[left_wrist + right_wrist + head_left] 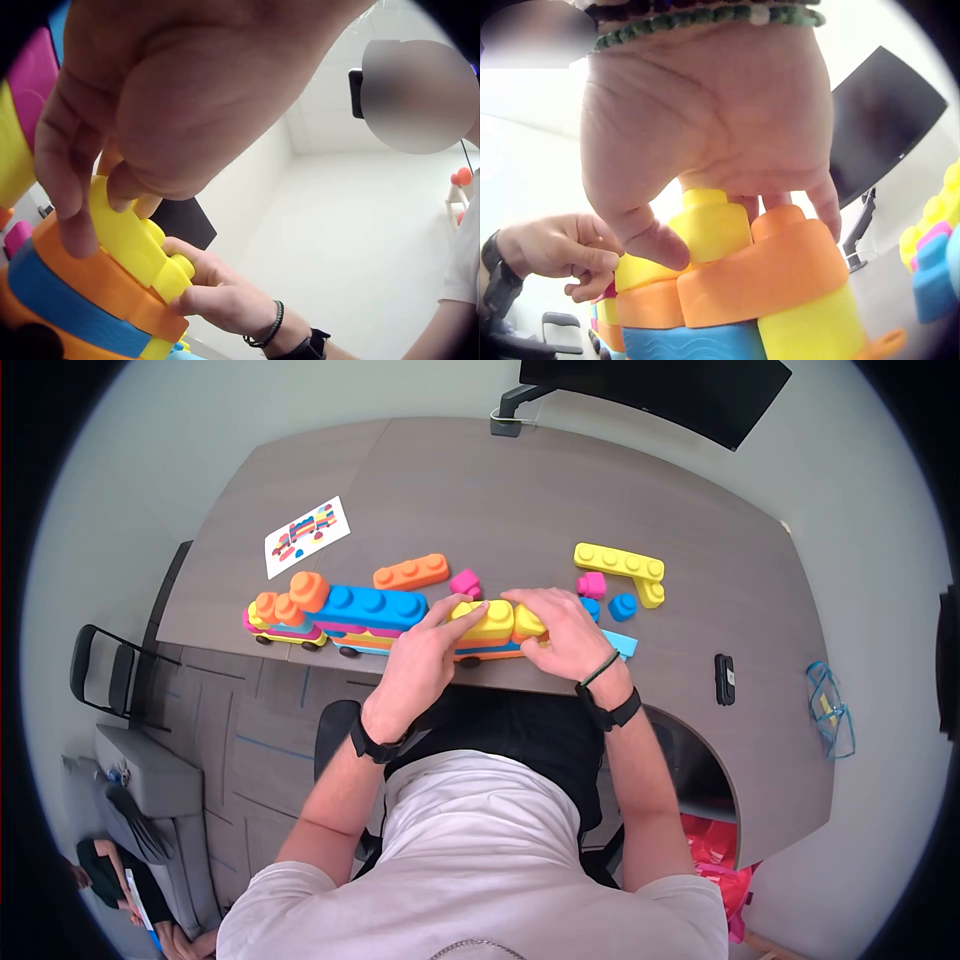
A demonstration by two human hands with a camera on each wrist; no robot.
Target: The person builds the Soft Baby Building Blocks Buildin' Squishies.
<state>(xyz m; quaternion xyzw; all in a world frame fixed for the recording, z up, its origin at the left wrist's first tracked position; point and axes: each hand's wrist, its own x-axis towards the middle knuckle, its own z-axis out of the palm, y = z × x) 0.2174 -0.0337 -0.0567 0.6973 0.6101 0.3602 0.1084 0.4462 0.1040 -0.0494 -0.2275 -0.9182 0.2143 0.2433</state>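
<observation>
A train of toy building blocks on wheels stands along the table's near edge. On its right car, my left hand (418,660) grips a longer yellow block (488,622) from above, thumb and fingers at its sides. Just right of it, my right hand (575,638) pinches a small yellow block (720,234) between thumb and fingers. In the right wrist view, an orange block (769,281) lies beside and below that small block, over a blue base block (694,343). The car to the left carries a long blue block (370,608).
Behind the train lie an orange block (411,571), a pink block (465,584), a long yellow block (620,562) and a small blue block (623,607). A picture card (307,537) lies at back left. To the right are a black case (724,680) and safety glasses (830,710).
</observation>
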